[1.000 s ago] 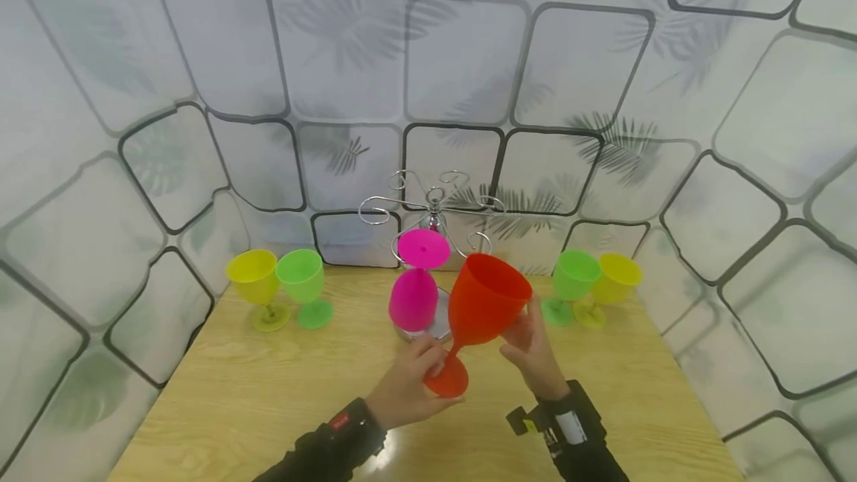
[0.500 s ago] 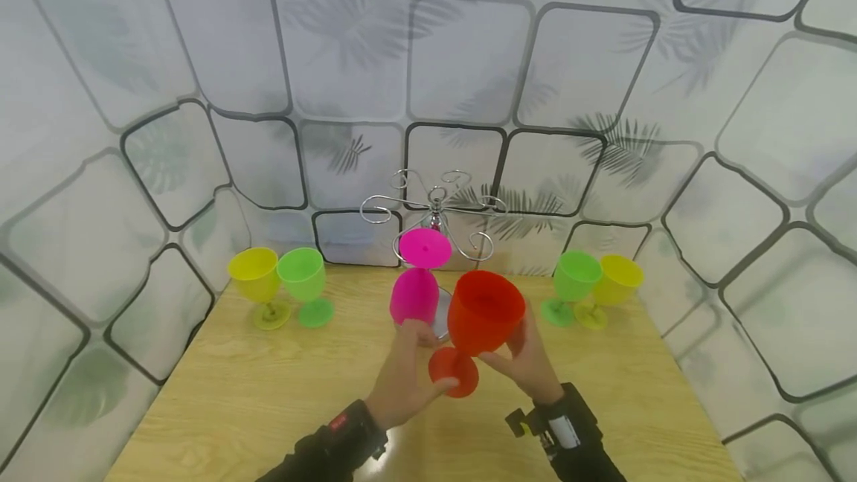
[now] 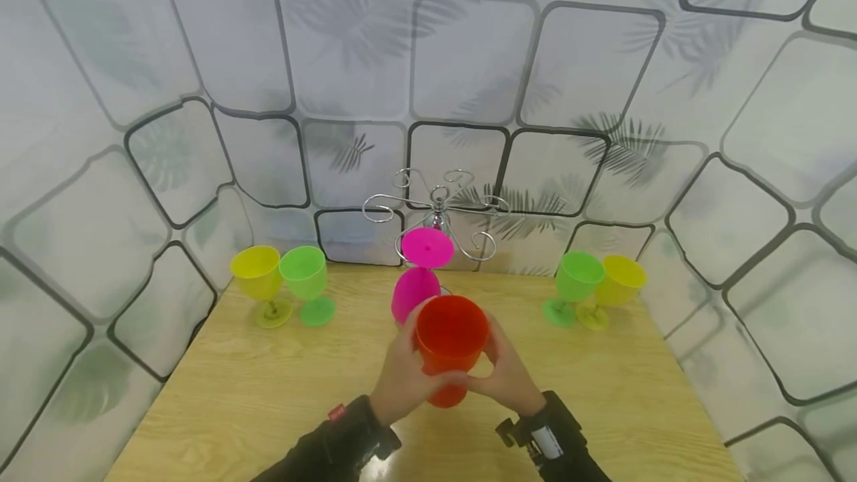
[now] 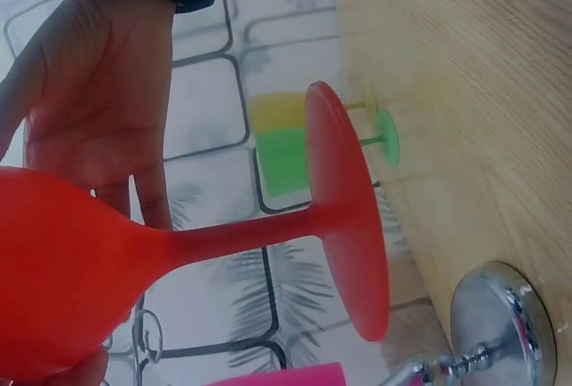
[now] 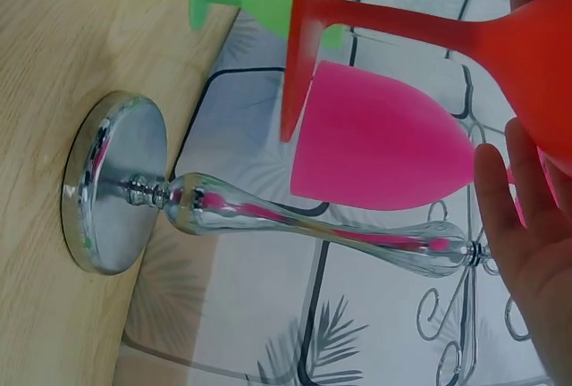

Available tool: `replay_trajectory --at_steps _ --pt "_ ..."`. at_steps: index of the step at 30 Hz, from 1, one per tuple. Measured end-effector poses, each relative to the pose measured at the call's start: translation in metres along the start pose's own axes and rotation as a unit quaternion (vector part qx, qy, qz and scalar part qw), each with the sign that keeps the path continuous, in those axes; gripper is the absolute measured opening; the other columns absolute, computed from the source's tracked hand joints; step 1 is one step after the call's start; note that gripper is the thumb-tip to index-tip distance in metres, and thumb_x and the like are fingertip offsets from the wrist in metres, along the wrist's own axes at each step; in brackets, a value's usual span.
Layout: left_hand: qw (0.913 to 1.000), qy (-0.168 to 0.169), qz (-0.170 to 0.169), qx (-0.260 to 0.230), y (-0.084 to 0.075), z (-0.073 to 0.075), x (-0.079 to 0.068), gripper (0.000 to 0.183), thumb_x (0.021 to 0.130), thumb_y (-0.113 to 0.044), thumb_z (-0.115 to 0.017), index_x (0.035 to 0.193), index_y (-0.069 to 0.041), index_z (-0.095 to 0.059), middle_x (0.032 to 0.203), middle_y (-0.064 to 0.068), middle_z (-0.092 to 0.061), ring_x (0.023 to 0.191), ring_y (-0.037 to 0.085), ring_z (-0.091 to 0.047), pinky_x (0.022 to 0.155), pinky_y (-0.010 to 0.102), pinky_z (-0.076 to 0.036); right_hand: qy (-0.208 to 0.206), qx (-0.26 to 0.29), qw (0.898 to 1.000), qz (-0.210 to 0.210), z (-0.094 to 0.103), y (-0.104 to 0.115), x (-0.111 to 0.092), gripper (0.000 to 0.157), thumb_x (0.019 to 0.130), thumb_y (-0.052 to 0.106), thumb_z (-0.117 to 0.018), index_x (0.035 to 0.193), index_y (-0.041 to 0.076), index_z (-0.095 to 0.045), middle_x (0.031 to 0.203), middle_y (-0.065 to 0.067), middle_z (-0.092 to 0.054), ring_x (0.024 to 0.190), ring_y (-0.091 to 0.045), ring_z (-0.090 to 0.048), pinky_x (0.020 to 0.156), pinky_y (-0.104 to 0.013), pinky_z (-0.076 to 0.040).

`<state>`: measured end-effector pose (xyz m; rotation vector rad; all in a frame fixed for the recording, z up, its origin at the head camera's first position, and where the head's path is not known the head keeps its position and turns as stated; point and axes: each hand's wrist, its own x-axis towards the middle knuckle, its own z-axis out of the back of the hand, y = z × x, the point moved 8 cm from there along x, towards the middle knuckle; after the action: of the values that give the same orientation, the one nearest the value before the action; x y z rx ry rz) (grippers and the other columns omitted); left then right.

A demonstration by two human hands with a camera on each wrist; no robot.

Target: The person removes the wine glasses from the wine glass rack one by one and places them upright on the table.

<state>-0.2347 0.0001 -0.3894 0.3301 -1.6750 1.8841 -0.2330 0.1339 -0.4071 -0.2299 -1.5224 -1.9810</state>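
A red plastic goblet (image 3: pixel 451 337) stands upright in the air between both hands, its mouth up towards the head camera. My left hand (image 3: pixel 402 381) grips the left side of its bowl, and my right hand (image 3: pixel 510 379) holds the right side; the thumbs meet at the front. In the left wrist view, the goblet's stem and round foot (image 4: pixel 349 216) hang free of the table. Behind it, a pink goblet (image 3: pixel 415 292) hangs upside down by its foot on a chrome rack (image 3: pixel 438 203) with curled arms. The head view partly hides its bowl behind the hands and red goblet.
On the wooden table (image 3: pixel 268 393), a yellow goblet (image 3: pixel 257 274) and a green goblet (image 3: pixel 304 274) stand at left. Another green goblet (image 3: pixel 579 277) and yellow goblet (image 3: pixel 620 281) stand at right. Patterned fabric walls (image 3: pixel 469 58) enclose the back and sides.
The red goblet has gone from tilted to upright and moved left, in front of the rack. My left hand has shifted from its foot to its bowl; the right hand moved left with it.
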Motion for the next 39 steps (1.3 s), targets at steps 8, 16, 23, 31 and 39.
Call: replay_trajectory --at_steps 8,16,23,31,39 --pt "0.9911 -0.119 -0.014 0.058 -0.008 0.059 0.012 0.079 0.064 -0.002 -0.083 0.132 0.000 -0.042 0.122 0.015 -0.060 0.109 0.028 -0.059 0.088 0.028 -0.055 0.019 0.039 0.998 0.035 0.000 -0.004 -0.004 0.086 0.072 -0.014 -0.070 0.142 -0.007 -0.020 0.139 -0.009 -0.047 0.119 -0.013 -0.055 0.096 -0.031 -0.050" --pt "0.9689 -0.229 0.032 0.089 0.010 0.142 0.035 0.073 0.073 -0.005 -0.077 0.135 0.000 -0.039 0.126 0.016 -0.055 0.112 0.026 -0.053 0.083 0.007 -0.047 0.012 0.047 0.998 0.044 0.013 -0.007 -0.016 0.081 0.076 -0.018 -0.063 0.142 -0.009 -0.017 0.137 -0.022 -0.046 0.116 -0.019 -0.057 0.096 -0.029 -0.050" --pt "0.9577 -0.244 0.086 0.126 0.062 0.153 0.043 0.079 0.073 -0.016 -0.080 0.137 -0.003 -0.036 0.129 0.015 -0.053 0.116 0.029 -0.051 0.092 0.042 -0.051 -0.001 0.046 0.998 0.037 0.019 -0.012 -0.022 0.079 0.076 -0.020 -0.060 0.143 -0.008 -0.018 0.137 -0.016 -0.048 0.115 -0.017 -0.058 0.096 -0.026 -0.049" --pt "0.9500 -0.259 0.115 0.131 0.125 0.140 0.043 0.082 0.072 -0.018 -0.080 0.137 -0.001 -0.034 0.129 0.021 -0.050 0.115 0.035 -0.050 0.096 0.054 -0.047 -0.008 0.041 0.999 0.031 0.021 -0.015 -0.026 0.076 0.078 -0.018 -0.058 0.142 -0.006 -0.020 0.137 -0.014 -0.049 0.114 -0.017 -0.058 0.095 -0.029 -0.050" --pt "0.9456 -0.264 0.144 0.125 0.165 0.133 0.046 0.082 0.073 -0.016 -0.079 0.138 0.000 -0.032 0.131 0.022 -0.048 0.117 0.036 -0.047 0.097 0.054 -0.047 -0.012 0.030 0.999 0.034 0.025 -0.019 -0.035 0.073 0.080 -0.018 -0.057 0.141 -0.009 -0.019 0.131 -0.032 -0.045 0.112 -0.017 -0.059 0.092 -0.029 -0.052"
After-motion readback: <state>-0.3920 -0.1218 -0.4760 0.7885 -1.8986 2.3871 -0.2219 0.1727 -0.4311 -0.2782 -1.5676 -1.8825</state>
